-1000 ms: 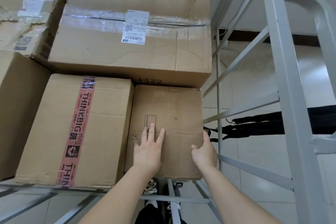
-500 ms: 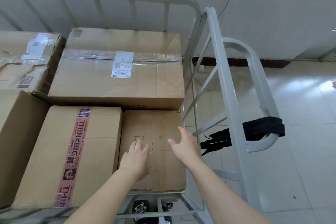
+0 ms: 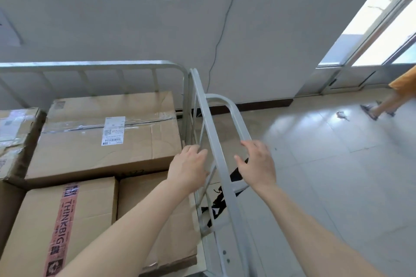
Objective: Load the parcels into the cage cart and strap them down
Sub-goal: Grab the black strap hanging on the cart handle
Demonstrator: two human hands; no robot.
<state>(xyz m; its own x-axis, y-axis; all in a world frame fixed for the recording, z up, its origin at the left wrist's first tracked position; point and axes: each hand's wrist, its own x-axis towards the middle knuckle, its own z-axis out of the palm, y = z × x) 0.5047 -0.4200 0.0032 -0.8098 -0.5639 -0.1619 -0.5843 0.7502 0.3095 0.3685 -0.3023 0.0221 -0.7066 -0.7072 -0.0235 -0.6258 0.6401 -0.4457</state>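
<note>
Several cardboard parcels sit in the grey cage cart (image 3: 210, 139): a large labelled box (image 3: 108, 141) at the back, a box with pink THINKBIG tape (image 3: 67, 216) in front, a small plain box (image 3: 144, 204) beside it, and a taped box (image 3: 15, 132) at the left. A black strap (image 3: 236, 173) is wound on the cart's looped side handle (image 3: 236, 114), with loose ends hanging lower down. My left hand (image 3: 189, 164) hovers inside the side frame, fingers loosely bent, holding nothing. My right hand (image 3: 257, 162) is spread over the handle and strap, outside the frame.
The cart's back rail (image 3: 90, 65) stands close to a grey wall with a hanging cable (image 3: 221, 29). Glossy tiled floor (image 3: 326, 164) stretches to the right. A person in orange (image 3: 398, 92) walks by the glass door at far right.
Both hands left the small plain box and rose to the right, up to the cart's side frame and handle. The view lifted, showing the wall and floor.
</note>
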